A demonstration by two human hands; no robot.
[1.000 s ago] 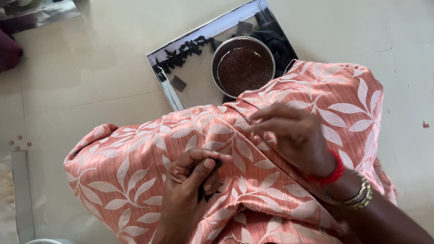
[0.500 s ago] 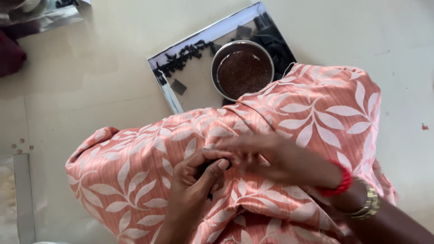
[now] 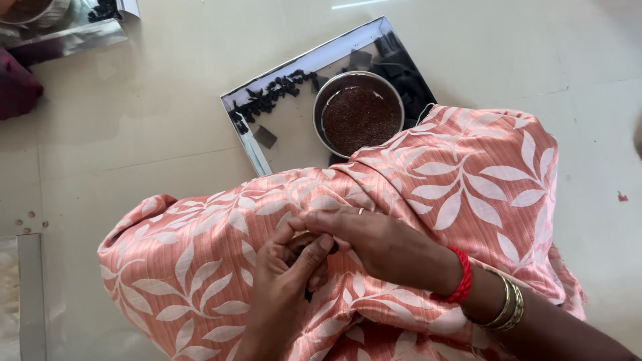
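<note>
My left hand and my right hand meet over my lap, which is covered by peach cloth with a white leaf print. The fingers of both hands pinch together around a small dark piece, mostly hidden between them. My right wrist wears a red thread band and gold bangles. Beyond my knees lies a shiny steel tray holding a round steel bowl of fine reddish-brown grains and a scatter of small black pieces.
The floor is pale glossy tile. Another steel tray with dark bits lies at the top left beside dark red cloth. A tray edge shows at the lower left, with a few small seeds on the floor.
My right hand has moved left and down from my knee to join my left hand, and its fingers now close over the small dark piece with the left fingers.
</note>
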